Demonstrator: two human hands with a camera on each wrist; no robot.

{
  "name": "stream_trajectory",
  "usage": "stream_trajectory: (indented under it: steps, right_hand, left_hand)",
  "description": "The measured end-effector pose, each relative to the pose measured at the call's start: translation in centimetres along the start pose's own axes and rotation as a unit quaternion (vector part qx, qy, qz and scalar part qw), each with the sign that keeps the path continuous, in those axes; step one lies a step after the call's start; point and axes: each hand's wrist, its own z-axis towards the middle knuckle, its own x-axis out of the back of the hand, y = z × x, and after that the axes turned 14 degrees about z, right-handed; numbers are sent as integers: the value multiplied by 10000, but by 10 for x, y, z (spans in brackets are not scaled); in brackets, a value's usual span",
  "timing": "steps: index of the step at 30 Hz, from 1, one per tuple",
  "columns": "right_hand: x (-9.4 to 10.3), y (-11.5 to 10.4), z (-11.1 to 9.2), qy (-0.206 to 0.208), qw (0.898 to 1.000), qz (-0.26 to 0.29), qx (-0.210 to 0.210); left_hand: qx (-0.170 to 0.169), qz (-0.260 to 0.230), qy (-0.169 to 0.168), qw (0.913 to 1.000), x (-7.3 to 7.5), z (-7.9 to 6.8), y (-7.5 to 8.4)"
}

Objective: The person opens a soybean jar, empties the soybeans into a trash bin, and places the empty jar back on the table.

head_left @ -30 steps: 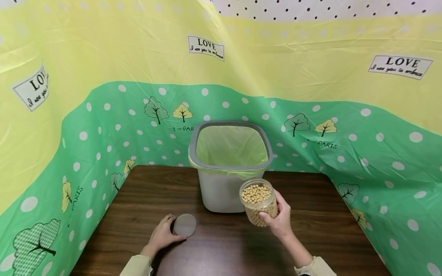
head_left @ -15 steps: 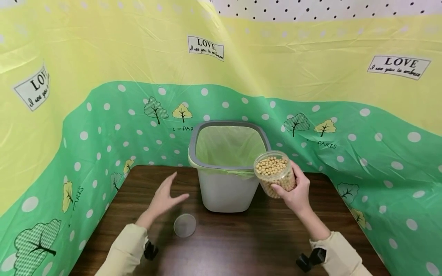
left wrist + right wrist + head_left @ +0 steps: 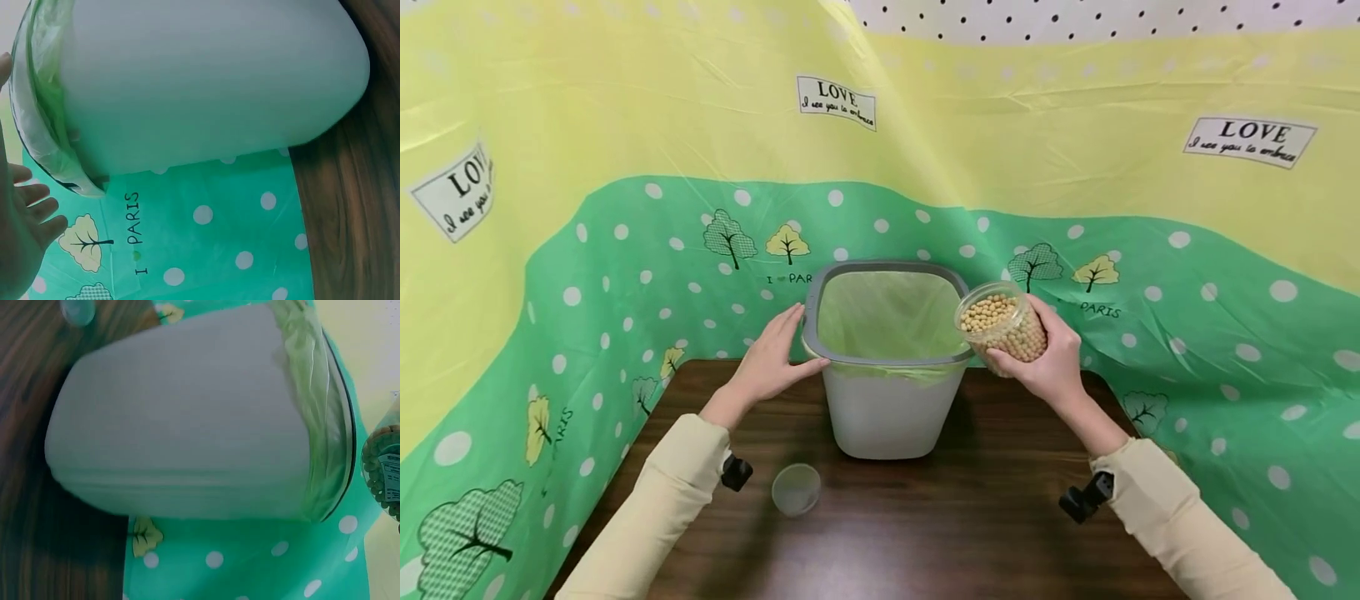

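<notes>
Your left hand (image 3: pixel 769 362) has risen beside the bin (image 3: pixel 891 412).
It's spread wide, gripping nothing; your right hand (image 3: pixel 1054 357) grips the tilted jar (image 3: pixel 1017 340) of beans (image 3: pixel 987 313).

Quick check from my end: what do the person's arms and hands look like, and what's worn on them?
The left sleeve and right sleeve are long, plain and cream, slightly creased. A small, blocky black device sits at each cuff: left device, right device. The left hand and right hand are ungloved. No cables show.
</notes>
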Motion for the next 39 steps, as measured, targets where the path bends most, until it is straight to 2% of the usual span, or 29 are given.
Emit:
stream_trajectory:
  steps: [9,17,27,39]
  right_hand:
    - [-1,17,22,-586,9976,-331,169]
    - [-2,30,33,-958,9922,-670,428]
    - [1,36,49,-1824,9721,-1140,932]
    - [5,40,57,-2208,9568,-1332,1343]
  left_hand:
    - [9,68,-286,9996,5,6,0]
    - [91,-27,-274,9996,2,8,-1]
    - [242,-164,-246,9993,2,7,-1]
    - [347,-283,-241,9987,3,7,0]
